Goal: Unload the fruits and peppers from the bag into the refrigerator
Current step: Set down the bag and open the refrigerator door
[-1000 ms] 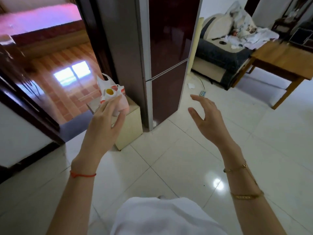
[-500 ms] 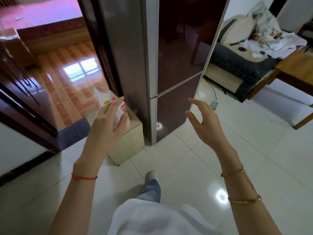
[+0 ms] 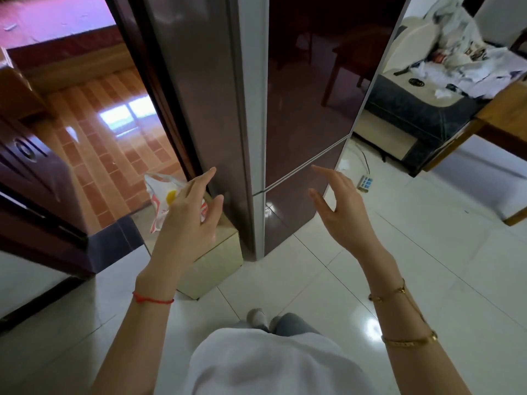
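At 9 o'clock of the closed refrigerator (image 3: 299,109), thin bag (image 3: 159,201) looks soft, light, slippery: gather its neck; both hands' fingers (image 3: 211,212) spread, empty.

Under my feet lies a glossy white tile floor (image 3: 413,275) that throws back bright spots of light. To my left a doorway opens onto a room with an orange brick-patterned floor (image 3: 114,143), where a window's glare shines pale blue. A dark wooden door (image 3: 31,166) stands open at the left edge, and a white wall (image 3: 20,277) sits below it. To my right I see a sofa (image 3: 422,109) with a dark cushion and cream frame, heaped with crumpled white cloth and papers. A wooden table (image 3: 504,109) stands just beside it. A white power strip (image 3: 365,182) lies on the tiles near the sofa.
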